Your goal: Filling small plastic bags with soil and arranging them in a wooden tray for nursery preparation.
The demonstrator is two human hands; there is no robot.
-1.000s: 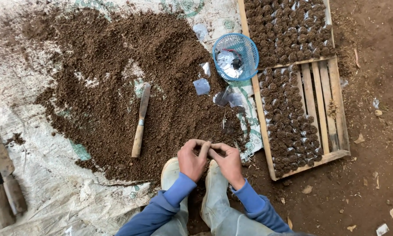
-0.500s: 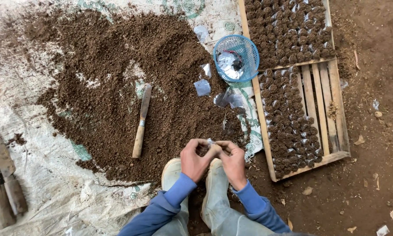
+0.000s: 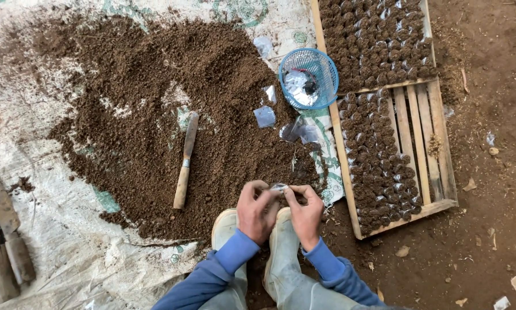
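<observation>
Far over at the left edge, two worn blades with wooden handles (image 3: 5, 229) lie on the pale woven sheet (image 3: 51, 270) that covers the ground. Next comes the broad heap of dark soil (image 3: 154, 97) spread over that sheet, and on its near slope rests a knife with a wooden handle (image 3: 185, 161), blade pointing away from the person. A few small clear plastic bags (image 3: 265, 116) lie loose on the soil further right.

Below the heap, both hands meet over the toes of a pair of pale rubber boots (image 3: 226, 227). The left hand (image 3: 256, 211) is curled, its fingertips pinching one side of a small clear plastic bag (image 3: 279, 187); the right hand (image 3: 305, 213) pinches the other side, so the bag is held between them just at the soil's near edge. Whether the bag has soil in it is too small to tell. Blue sleeves (image 3: 235, 252) cover both forearms.

Up and to the right stands a round blue mesh basket (image 3: 308, 77) with more clear bags inside, touching the rim of a slatted wooden tray (image 3: 421, 126). Rows of small soil-filled bags (image 3: 378, 166) pack the tray's far part and its left strip, while the right slats lie bare. Beyond is brown earth (image 3: 487, 229) with scattered scraps.
</observation>
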